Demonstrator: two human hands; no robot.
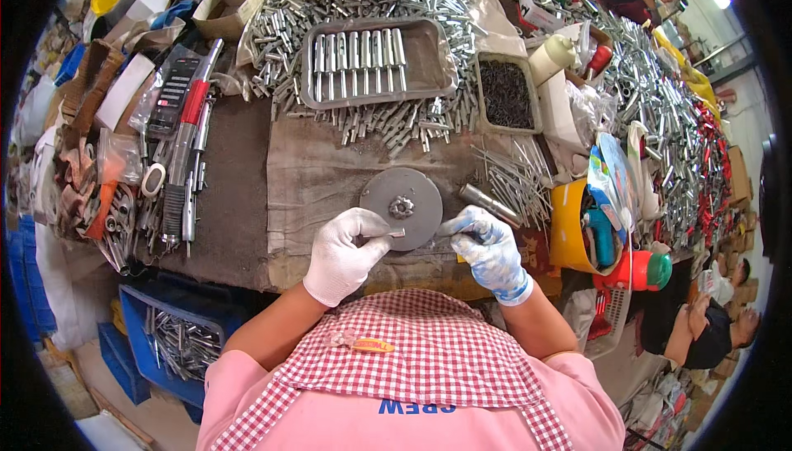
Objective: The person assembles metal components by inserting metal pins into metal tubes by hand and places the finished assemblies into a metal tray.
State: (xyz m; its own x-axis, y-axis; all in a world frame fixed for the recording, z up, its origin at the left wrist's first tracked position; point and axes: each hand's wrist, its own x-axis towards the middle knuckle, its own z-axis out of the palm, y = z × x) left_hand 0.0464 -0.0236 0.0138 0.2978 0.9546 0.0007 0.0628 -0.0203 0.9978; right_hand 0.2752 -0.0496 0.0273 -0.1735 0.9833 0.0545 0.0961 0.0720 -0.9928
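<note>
We have both forearms coming up from the lower edge, bare below pink sleeves, elbows out and wrists angled inward. Our left hand [345, 253], in a white glove, is curled with fingers pinched together. Our right hand [488, 249], in a blue-stained glove, is likewise curled, fingertips pinched and pointing left.

left hand [345, 255]: white glove | right hand [490, 250]: blue-stained white glove | pink shirt, red-checked apron

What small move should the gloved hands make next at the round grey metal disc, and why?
Probably bring the two pieces together: the left hand pinches a small metal piece at the edge of the round grey metal disc, while the right hand holds a thin metal pin pointing toward it, a small gap apart.
</note>
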